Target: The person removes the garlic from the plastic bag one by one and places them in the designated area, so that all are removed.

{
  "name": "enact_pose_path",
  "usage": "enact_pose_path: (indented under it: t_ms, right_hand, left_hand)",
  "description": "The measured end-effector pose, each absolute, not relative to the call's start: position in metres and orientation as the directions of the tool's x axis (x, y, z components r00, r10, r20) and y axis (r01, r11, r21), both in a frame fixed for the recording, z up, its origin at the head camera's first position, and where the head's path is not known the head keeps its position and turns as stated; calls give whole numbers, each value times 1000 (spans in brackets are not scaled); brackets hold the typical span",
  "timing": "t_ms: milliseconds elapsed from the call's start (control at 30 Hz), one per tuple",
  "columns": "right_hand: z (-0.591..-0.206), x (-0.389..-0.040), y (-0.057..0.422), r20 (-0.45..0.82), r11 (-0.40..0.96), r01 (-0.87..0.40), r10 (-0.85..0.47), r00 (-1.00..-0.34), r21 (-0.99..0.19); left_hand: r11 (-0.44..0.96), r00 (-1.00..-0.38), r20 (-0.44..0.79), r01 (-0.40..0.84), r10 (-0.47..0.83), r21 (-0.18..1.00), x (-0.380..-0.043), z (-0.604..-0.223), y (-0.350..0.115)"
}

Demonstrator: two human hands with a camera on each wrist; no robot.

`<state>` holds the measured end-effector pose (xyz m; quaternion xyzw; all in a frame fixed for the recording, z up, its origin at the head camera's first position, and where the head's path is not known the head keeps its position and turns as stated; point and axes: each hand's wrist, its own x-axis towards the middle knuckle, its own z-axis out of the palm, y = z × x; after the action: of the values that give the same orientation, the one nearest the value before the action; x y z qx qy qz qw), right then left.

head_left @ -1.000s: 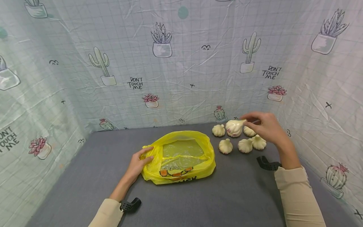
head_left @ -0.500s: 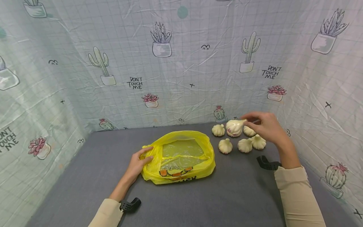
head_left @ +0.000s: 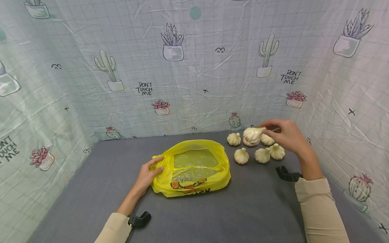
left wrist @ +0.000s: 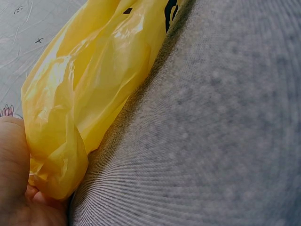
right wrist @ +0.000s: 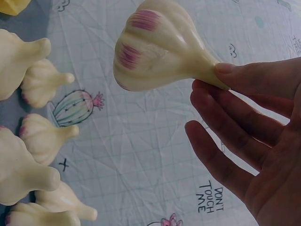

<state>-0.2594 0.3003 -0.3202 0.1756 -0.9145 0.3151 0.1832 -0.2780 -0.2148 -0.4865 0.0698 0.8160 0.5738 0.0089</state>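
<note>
A yellow plastic bag (head_left: 194, 191) sits on the table with its mouth held wide and its see-through lining showing. My left hand (head_left: 145, 177) grips the bag's left side; in the left wrist view the thumb (left wrist: 11, 160) lies against the yellow film, with fingertips partly hidden under it. At the back right, my right hand (head_left: 287, 135) pinches a garlic bulb (right wrist: 155, 49) by its stem, between thumb and fingers. This bulb is cream with purple streaks and is raised above the others. Several more garlic bulbs (head_left: 241, 156) stand on the table around and below it.
The grey table (head_left: 231, 216) ends at the back against a hanging cloth (head_left: 188, 87) printed with cacti. Cloth also closes off both sides. A black wrist mount (head_left: 139, 219) is on the left arm, another (head_left: 287, 174) on the right.
The pinched garlic bulb has turned a little and shifted slightly right with my right hand. My left hand and the bag have stayed in place.
</note>
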Motion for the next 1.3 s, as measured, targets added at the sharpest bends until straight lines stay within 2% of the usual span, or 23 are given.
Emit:
enact_pose_path:
  t_ms: [1300]
  right_hand:
    - [-322, -260, 314, 475, 741, -431, -172, -863, -514]
  left_hand:
    - [332, -988, 75, 115, 132, 936, -278, -486, -215]
